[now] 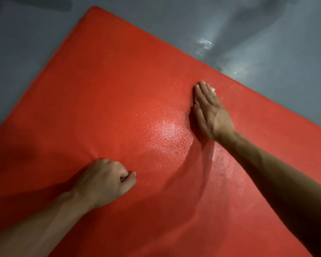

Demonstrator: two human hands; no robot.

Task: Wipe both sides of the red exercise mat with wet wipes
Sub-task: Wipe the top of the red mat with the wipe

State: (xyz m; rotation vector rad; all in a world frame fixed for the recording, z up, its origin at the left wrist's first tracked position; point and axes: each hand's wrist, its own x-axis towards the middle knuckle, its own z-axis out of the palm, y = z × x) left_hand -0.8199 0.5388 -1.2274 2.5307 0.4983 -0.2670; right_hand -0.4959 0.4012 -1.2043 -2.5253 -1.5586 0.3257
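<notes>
The mat [109, 86] lies flat on the grey floor [285, 43], turned at an angle, filling most of the view. The right hand [209, 110] lies on it toward the right, fingers straight and together, pressing a wipe [213, 89] of which only a white corner shows past the fingertips. The left hand [107, 179] rests on the near part of the mat, fingers curled into a loose fist that holds nothing I can see; it seems to steady the mat. A wet sheen shows near the right hand and along the forearm.

The step in hand looks like wiping the upper side. Next, the wipe should cover the dry far and left parts, before the mat is turned over.
</notes>
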